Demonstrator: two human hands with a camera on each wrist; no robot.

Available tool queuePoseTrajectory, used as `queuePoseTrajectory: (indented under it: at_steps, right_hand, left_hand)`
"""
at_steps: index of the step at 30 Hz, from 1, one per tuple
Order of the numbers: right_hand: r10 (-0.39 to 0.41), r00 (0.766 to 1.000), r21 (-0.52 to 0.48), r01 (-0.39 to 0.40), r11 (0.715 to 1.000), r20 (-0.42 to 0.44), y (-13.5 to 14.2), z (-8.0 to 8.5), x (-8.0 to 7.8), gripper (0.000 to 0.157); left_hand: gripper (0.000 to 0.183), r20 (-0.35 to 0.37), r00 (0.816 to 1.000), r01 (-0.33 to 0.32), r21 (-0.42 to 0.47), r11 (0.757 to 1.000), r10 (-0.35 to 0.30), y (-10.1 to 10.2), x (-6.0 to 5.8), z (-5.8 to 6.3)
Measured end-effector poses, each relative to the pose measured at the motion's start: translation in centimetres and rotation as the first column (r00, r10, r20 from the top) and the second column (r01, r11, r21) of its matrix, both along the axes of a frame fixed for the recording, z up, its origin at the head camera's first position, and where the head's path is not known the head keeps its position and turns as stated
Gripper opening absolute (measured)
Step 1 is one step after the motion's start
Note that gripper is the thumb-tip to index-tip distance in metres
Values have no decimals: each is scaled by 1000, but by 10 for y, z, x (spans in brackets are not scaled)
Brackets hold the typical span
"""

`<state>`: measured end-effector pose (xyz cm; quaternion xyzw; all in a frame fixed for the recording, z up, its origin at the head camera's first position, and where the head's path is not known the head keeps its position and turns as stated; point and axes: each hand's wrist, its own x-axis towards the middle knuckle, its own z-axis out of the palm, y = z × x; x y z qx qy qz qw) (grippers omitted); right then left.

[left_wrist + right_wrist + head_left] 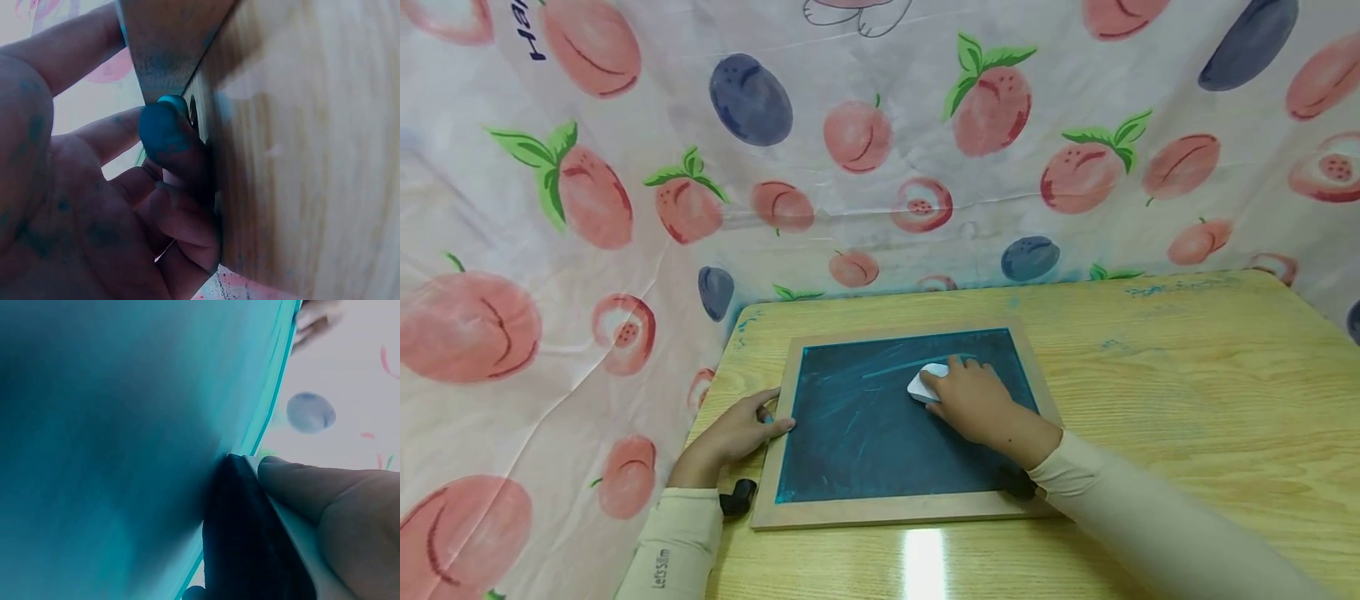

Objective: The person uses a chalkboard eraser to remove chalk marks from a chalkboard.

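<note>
A chalkboard (865, 433) in a light wooden frame lies flat on the table. My right hand (973, 404) grips a white-backed eraser (925, 383) and presses it on the upper right part of the board. In the right wrist view the eraser's dark felt side (244, 531) meets the teal-smeared surface. My left hand (745, 429) holds the frame's left edge, thumb on top and fingers beside it. Among its curled, teal-stained fingers, in the left wrist view, a small bright teal piece (175, 100), apparently chalk, shows partly; the rest is hidden.
The wooden table (1187, 400) extends to the right of the board, with blue chalk smudges near its back edge. A fruit-patterned cloth (865, 217) hangs behind and along the left side. Faint teal streaks (917, 364) cross the board's upper part.
</note>
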<state>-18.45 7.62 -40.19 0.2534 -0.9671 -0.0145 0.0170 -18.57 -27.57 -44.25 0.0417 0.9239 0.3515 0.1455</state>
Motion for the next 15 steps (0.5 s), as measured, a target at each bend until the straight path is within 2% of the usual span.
queuePoseTrajectory:
  at_steps: [9, 15]
  right_hand:
    - [83, 997, 8, -83, 996, -6, -60, -4, 9, 49]
    - [130, 991, 17, -130, 991, -16, -80, -7, 11, 50]
  left_hand:
    - [69, 1, 1000, -5, 23, 1000, 5, 1, -3, 0]
    - [69, 5, 1000, -11, 21, 1000, 11, -1, -2, 0]
